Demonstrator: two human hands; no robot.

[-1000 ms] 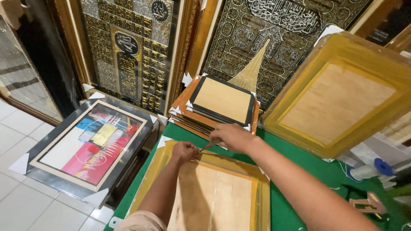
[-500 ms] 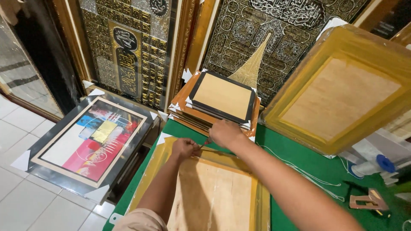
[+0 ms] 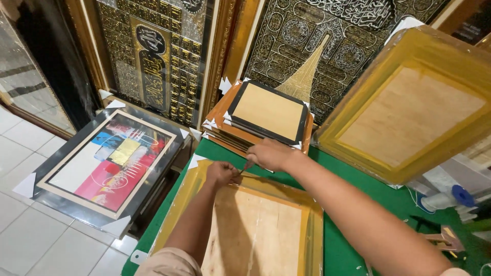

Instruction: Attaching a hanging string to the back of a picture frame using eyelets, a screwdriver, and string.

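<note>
A gold picture frame point(image 3: 181, 207) lies face down on the green table point(image 3: 353, 240), its plywood backing point(image 3: 255, 230) up. My left hand point(image 3: 221, 173) rests closed on the frame's far edge. My right hand point(image 3: 270, 153) is just beyond it, pinching a thin dark tool point(image 3: 246, 166) whose tip meets the frame near my left fingers. What the left fingers pinch is hidden.
A stack of frames point(image 3: 266, 113) with a black one on top lies at the table's far edge. A large gold frame point(image 3: 409, 110) leans at right. A colourful abstract picture point(image 3: 110, 161) lies at left over the tiled floor. Ornate gold-and-black panels point(image 3: 153, 56) stand behind. Small tools point(image 3: 445, 237) sit at right.
Both hands stay at the frame's far edge; the right hand has shifted slightly along it. The view has tilted a little.
</note>
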